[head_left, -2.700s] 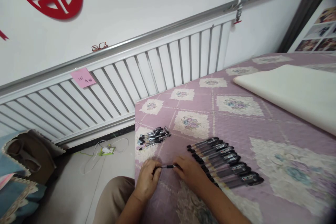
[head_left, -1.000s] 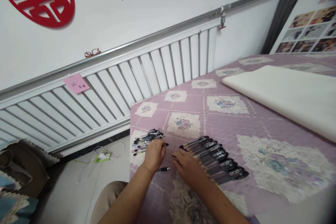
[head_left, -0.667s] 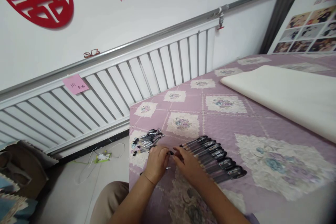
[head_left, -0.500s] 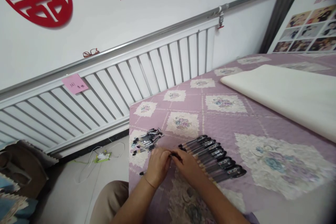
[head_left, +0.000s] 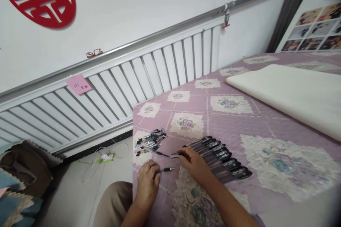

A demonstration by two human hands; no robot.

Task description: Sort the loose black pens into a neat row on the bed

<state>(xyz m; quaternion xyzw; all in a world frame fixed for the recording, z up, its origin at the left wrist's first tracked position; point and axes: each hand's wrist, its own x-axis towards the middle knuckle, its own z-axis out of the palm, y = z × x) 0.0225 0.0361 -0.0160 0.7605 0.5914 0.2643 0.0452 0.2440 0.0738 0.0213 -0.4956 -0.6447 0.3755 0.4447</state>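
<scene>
The bed (head_left: 229, 127) drops off on my left, its edge running away from me just beyond the heap of pen parts (head_left: 150, 141), so there is little room that way before anything rolls to the floor.

My left hand (head_left: 147, 183) sits nearest that edge, low and close to my body. It is curled around the black end of a short pen section (head_left: 165, 170), whose metal tip sticks out to the right, lying almost flat and pointing toward my other hand.

Just above and right of that tip is a clear barrel (head_left: 176, 154), pinched at its right end by the fingertips of my right hand (head_left: 195, 165). Its long axis runs left to right, roughly parallel to the pen section and a little farther from me. The two pieces are near each other but not touching, with a narrow strip of quilt between them.

A thin dark rod (head_left: 161, 153) reaches left from the barrel toward the heap. It may be a refill sticking out of the barrel, though at this size I cannot be sure it is joined.

Right of my right hand, touching its back, lies the row of capped pens (head_left: 222, 158), side by side with their tips toward the heap. Beyond them the cover is open as far as the white pad (head_left: 290, 92), well apart at the far right.
</scene>
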